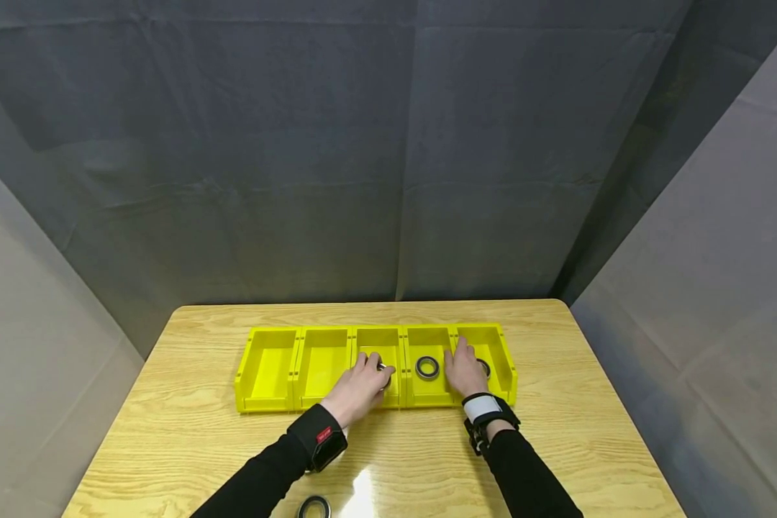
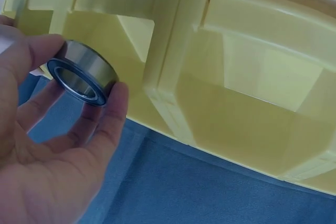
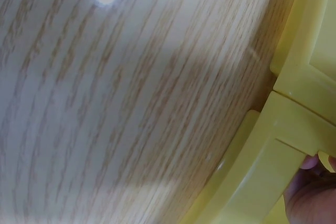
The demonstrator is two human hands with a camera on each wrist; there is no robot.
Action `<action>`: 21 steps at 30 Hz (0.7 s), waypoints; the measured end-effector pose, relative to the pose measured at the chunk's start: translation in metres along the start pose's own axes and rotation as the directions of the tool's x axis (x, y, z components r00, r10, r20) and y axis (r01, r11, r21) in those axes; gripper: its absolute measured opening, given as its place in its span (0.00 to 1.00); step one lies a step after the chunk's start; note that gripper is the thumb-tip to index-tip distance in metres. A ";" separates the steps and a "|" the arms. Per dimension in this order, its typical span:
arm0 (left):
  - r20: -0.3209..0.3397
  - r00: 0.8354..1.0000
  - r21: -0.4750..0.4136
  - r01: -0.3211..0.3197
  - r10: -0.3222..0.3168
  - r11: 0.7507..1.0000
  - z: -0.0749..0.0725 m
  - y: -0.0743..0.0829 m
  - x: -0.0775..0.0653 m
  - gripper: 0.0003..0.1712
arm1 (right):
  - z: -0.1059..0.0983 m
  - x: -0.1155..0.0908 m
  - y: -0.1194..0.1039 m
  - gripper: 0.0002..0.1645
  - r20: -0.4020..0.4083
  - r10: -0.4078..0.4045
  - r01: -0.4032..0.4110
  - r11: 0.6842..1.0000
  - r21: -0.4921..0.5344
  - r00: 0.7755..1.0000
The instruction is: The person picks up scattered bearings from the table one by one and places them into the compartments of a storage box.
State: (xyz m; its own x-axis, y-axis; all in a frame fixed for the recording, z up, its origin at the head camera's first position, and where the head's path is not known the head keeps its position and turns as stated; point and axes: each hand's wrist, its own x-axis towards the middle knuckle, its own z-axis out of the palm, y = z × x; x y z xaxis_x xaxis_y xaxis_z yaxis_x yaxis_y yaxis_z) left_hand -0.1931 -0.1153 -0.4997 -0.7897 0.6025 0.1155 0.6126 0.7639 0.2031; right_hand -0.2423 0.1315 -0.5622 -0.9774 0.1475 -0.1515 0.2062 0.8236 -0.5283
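My left hand pinches a metal ball bearing by its outer rim, between thumb and fingertips. It holds the bearing tilted at the front of the middle compartment of a yellow bin row. My right hand reaches into the far-right compartment, fingers extended and thumb by the divider. Beside it lies another bearing, partly hidden behind the hand. In the right wrist view only a bit of the right hand shows past the yellow wall. A third bearing lies flat in the compartment second from the right.
One more bearing lies on the wooden table near its front edge, by the left forearm. The two left compartments show bare yellow floors. Grey cloth hangs behind the table, with pale panels at both sides.
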 end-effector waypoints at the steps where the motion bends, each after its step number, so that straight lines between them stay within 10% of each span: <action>1: -0.008 1.000 0.001 -0.002 0.002 1.000 0.000 -0.001 0.001 0.11 | 0.000 0.000 0.000 0.35 -0.001 0.000 0.000 1.000 0.001 1.000; 21: -0.090 0.994 0.232 0.083 -0.063 0.969 0.027 -0.013 0.033 0.17 | 0.003 0.000 -0.001 0.36 0.005 0.005 -0.005 1.000 -0.011 1.000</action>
State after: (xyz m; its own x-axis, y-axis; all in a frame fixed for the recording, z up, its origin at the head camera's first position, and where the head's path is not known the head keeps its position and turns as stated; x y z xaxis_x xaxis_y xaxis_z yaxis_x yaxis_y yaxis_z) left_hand -0.2265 -0.0992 -0.5247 -0.8267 0.5298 0.1895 0.5363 0.8438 -0.0196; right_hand -0.2423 0.1288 -0.5641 -0.9761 0.1490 -0.1583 0.2106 0.8288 -0.5183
